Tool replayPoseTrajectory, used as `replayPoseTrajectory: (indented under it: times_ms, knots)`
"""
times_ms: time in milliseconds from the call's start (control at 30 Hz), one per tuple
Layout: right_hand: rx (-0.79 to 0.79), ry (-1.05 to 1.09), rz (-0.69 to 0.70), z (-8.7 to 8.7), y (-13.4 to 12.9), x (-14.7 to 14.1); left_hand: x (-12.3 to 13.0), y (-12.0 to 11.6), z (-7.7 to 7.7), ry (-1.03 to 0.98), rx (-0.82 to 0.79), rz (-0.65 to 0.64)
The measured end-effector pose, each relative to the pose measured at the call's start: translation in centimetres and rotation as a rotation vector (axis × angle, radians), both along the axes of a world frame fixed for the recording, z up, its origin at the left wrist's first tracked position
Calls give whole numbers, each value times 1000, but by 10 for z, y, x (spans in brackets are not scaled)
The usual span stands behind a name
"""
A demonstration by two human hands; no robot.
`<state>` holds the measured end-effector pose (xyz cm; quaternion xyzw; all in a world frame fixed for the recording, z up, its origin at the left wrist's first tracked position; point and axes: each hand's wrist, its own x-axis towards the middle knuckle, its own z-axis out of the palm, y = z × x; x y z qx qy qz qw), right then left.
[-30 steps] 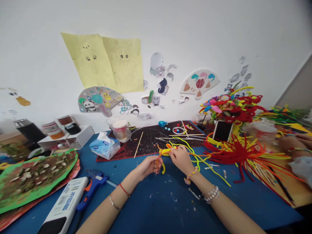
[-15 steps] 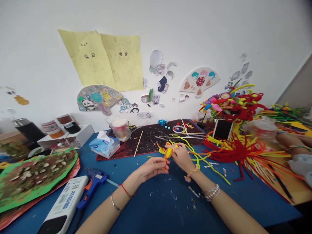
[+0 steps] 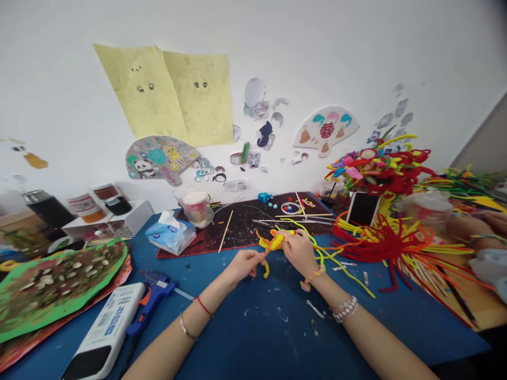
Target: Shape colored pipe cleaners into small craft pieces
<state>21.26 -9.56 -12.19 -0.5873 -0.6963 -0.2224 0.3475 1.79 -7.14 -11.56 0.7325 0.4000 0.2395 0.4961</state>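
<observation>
Centrally, a twisted yellow-and-orange pipe-cleaner figure (image 3: 276, 243) is pinched mid-frame between the fingertips of the right hand (image 3: 300, 252) and left hand (image 3: 245, 265); loose yellow stems (image 3: 354, 281) are strewn rightward across the blue table (image 3: 253, 330).

To my left lie a glue gun (image 3: 152, 303) and a green board (image 3: 59, 279) crusted with seeds; ahead, a tissue box (image 3: 170, 233) and plastic cup (image 3: 196, 207) sit by a dark mat (image 3: 237, 232), with yellow drawings (image 3: 166, 95) taped to the wall (image 3: 59, 79) above.

A craft room, with pipe cleaners (image 3: 396, 245), a glue gun (image 3: 152, 301), paper fans (image 3: 326, 129).
</observation>
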Motion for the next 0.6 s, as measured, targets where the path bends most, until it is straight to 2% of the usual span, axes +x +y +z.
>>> replayPoseTrajectory:
  times_ms: [67,133,200,267,400,600]
  knots:
    - [0,-13,3,-1,0,-2,-6,4,4,32,159,91]
    - [-6,-41,2,-2,0,-4,-13,9,8,152,458,158]
    - [-18,-70,-12,-2,1,-6,-19,12,10,353,789,162]
    - [-37,-85,-27,-2,1,-7,-23,16,10,533,987,139]
    - [-74,-99,2,-2,0,-9,-26,20,5,690,1068,197]
    - [-154,-76,47,-2,-2,-14,-27,19,-6,639,940,298]
